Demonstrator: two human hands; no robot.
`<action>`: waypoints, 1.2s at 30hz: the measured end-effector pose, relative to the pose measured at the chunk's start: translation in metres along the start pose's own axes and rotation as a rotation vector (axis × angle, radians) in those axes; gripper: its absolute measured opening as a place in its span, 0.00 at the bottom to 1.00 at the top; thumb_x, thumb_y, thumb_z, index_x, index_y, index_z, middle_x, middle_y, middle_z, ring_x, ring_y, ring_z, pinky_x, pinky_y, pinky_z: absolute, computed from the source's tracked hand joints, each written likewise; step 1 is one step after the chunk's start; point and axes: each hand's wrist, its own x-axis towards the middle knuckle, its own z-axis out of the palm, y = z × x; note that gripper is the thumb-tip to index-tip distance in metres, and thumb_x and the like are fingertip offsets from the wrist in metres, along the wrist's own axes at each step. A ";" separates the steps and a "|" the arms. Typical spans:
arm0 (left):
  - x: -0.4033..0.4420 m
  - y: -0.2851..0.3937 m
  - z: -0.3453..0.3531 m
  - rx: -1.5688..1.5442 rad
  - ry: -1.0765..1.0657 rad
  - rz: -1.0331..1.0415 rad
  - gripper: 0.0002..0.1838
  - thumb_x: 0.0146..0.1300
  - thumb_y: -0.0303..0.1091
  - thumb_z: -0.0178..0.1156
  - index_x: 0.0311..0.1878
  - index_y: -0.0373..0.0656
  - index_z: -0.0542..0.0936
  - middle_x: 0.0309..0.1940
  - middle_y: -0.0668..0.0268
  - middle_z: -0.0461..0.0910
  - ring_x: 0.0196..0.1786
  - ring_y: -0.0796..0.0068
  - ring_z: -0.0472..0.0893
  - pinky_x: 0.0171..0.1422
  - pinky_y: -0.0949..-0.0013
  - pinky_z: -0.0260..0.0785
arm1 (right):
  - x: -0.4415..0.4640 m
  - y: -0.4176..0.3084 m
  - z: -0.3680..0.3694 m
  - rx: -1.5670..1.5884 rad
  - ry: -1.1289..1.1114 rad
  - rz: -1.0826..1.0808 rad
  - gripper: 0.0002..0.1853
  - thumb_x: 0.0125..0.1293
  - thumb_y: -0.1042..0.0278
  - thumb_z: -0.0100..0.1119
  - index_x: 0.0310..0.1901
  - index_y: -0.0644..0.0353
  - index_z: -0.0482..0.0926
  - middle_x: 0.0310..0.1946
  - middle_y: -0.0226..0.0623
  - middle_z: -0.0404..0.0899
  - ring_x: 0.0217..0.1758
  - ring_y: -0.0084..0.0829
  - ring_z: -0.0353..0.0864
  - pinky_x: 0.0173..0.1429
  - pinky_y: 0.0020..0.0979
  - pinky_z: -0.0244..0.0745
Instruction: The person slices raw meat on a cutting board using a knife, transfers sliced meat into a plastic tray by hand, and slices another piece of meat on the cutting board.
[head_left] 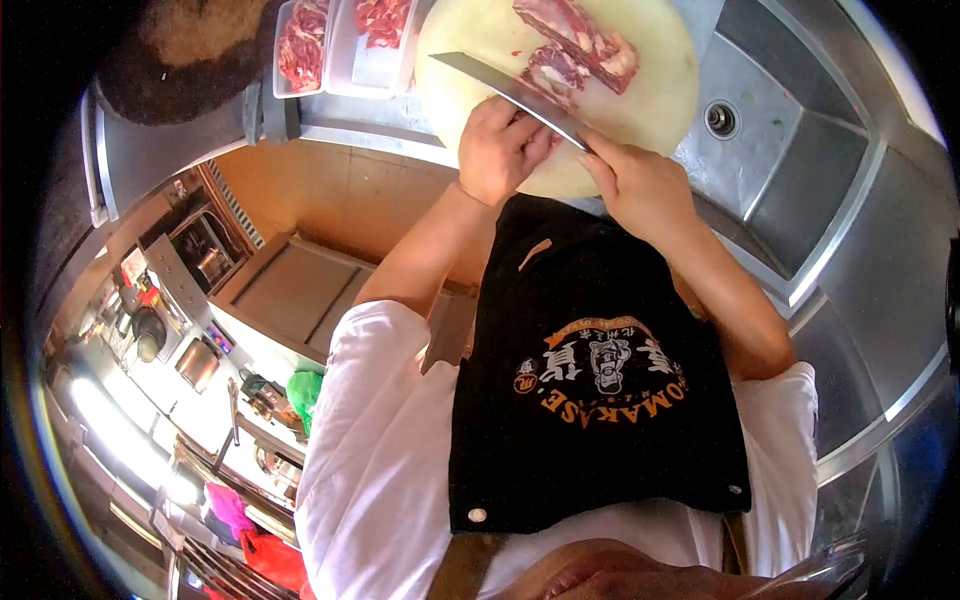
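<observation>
Apron, black with printed lettering (600, 400): one, nearer the body than the fingers.

Sink (800, 150): one basin, to the right of the right-hand fingers, with one drain (721, 119).

Cutting board (655, 115), round and pale: one, beneath and beyond the fingers.

Tubs, white: two, side by side, beyond the left-hand fingers and to their left. Left tub (300, 93), holding red meat pieces (302, 50); right tub (345, 85), also holding meat (380, 22). The pieces in both overlap, so no exact count is possible.

Hands: two. Left hand (492, 155), fingers curled and bunched together over a small meat piece (546, 143), seemingly pinning it; the fingertips are partly hidden. Right hand (645, 185), fingers closed round the knife's handle, thumb near the blade's heel.

Knife (500, 85): one, its long blade slanting across just beyond the left-hand fingers, tip to their left.

Meat on board: three main portions. One long slab (580, 42), farthest from the fingers; one shorter chunk (550, 75), just beyond the blade; the small piece under the left-hand fingers. Also one tiny scrap (516, 53).

Progress, as judged: partway. Portioned meat lies in both tubs; the slab and chunk look unportioned.
</observation>
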 end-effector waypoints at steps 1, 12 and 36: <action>0.001 0.000 0.000 0.000 -0.004 0.004 0.09 0.52 0.31 0.76 0.38 0.45 0.89 0.36 0.64 0.81 0.39 0.57 0.80 0.46 0.57 0.74 | -0.012 0.004 -0.001 0.000 0.004 0.006 0.18 0.79 0.54 0.53 0.65 0.46 0.79 0.45 0.46 0.88 0.46 0.53 0.88 0.48 0.48 0.82; 0.003 -0.001 0.000 0.007 0.017 -0.007 0.11 0.52 0.32 0.77 0.40 0.46 0.90 0.44 0.66 0.84 0.42 0.62 0.82 0.49 0.60 0.76 | -0.010 0.022 0.009 0.113 0.125 -0.043 0.16 0.78 0.56 0.56 0.62 0.47 0.83 0.41 0.47 0.88 0.42 0.56 0.87 0.45 0.50 0.81; -0.009 0.004 -0.002 0.086 -0.016 -0.040 0.13 0.57 0.35 0.73 0.46 0.48 0.88 0.47 0.66 0.82 0.47 0.58 0.79 0.55 0.57 0.70 | -0.073 0.029 -0.008 -0.016 0.192 -0.113 0.20 0.78 0.50 0.56 0.67 0.40 0.80 0.45 0.47 0.88 0.41 0.53 0.88 0.41 0.52 0.82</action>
